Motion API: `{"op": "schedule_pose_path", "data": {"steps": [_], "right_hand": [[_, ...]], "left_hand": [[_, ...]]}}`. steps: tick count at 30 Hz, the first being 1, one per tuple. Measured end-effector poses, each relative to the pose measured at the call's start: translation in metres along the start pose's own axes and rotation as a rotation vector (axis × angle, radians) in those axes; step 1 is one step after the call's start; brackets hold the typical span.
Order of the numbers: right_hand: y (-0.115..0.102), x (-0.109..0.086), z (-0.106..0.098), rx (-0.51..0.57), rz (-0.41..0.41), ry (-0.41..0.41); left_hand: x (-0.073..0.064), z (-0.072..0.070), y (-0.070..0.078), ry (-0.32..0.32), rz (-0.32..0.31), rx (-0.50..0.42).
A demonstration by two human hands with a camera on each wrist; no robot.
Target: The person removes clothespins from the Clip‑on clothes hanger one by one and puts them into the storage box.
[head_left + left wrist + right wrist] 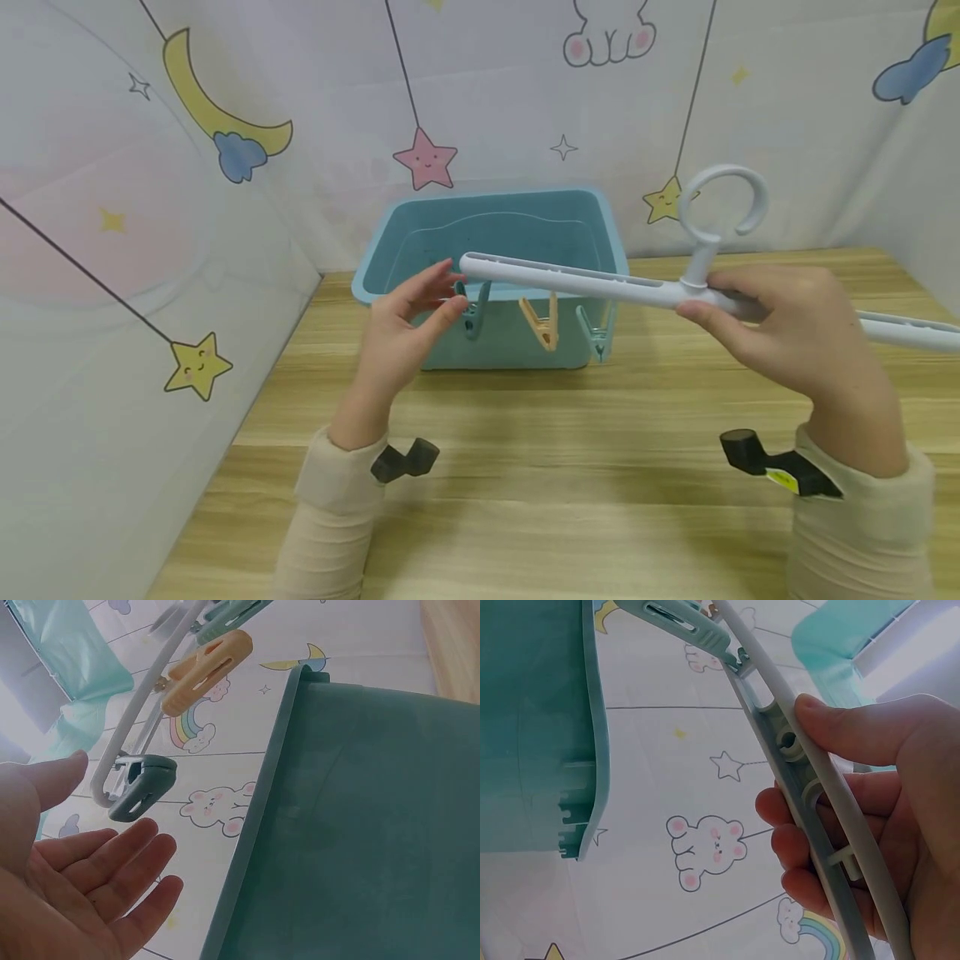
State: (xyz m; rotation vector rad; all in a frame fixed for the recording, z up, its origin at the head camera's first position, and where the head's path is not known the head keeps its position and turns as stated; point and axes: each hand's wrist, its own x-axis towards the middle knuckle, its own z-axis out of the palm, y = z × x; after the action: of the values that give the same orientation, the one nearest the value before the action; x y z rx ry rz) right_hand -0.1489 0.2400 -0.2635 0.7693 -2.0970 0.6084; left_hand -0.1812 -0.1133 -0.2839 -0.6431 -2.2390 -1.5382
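My right hand [795, 325] grips a white clip hanger [585, 282] near the base of its round hook [723, 179], holding it above the table. Under the hanger's left half hang a dark teal clip [471, 315], a yellow-orange clip [546, 323] and a light teal clip [597, 332]. My left hand [401, 333] is beside the hanger's left end, thumb and fingers spread apart around the dark teal clip. In the left wrist view that clip [144, 789] hangs just beyond the extended fingers [124, 866], with a gap between.
A teal plastic basin [487, 212] stands on the wood-grain table [540, 467], behind the hanging clips. White cloth walls [495, 92] printed with stars, moons and bears enclose the table. The hanger's right end runs out of the head view.
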Motion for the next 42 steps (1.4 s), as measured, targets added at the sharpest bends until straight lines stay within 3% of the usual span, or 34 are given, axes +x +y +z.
{"op": "schedule_pose_path", "data": {"steps": [6, 14, 23, 26, 33, 42], "right_hand": [[0.000, -0.001, -0.002, 0.018, 0.008, 0.000], [0.001, 0.000, -0.004, 0.030, 0.005, -0.024], [0.002, 0.000, -0.002, 0.045, 0.004, -0.030], [0.002, 0.000, 0.001, 0.060, -0.003, -0.003], [0.003, 0.001, 0.002, 0.080, -0.004, -0.015], [0.003, 0.003, 0.000, 0.085, -0.013, -0.040]], "left_hand": [[0.000, 0.006, 0.000, -0.038, -0.018, -0.072], [-0.002, 0.009, -0.004, -0.131, -0.094, -0.338], [0.001, 0.012, -0.007, -0.200, -0.181, -0.439], [0.002, 0.014, -0.008, -0.223, -0.182, -0.479], [0.002, 0.018, -0.009, -0.286, -0.165, -0.664], [0.003, 0.022, -0.013, -0.382, -0.207, -0.812]]}}
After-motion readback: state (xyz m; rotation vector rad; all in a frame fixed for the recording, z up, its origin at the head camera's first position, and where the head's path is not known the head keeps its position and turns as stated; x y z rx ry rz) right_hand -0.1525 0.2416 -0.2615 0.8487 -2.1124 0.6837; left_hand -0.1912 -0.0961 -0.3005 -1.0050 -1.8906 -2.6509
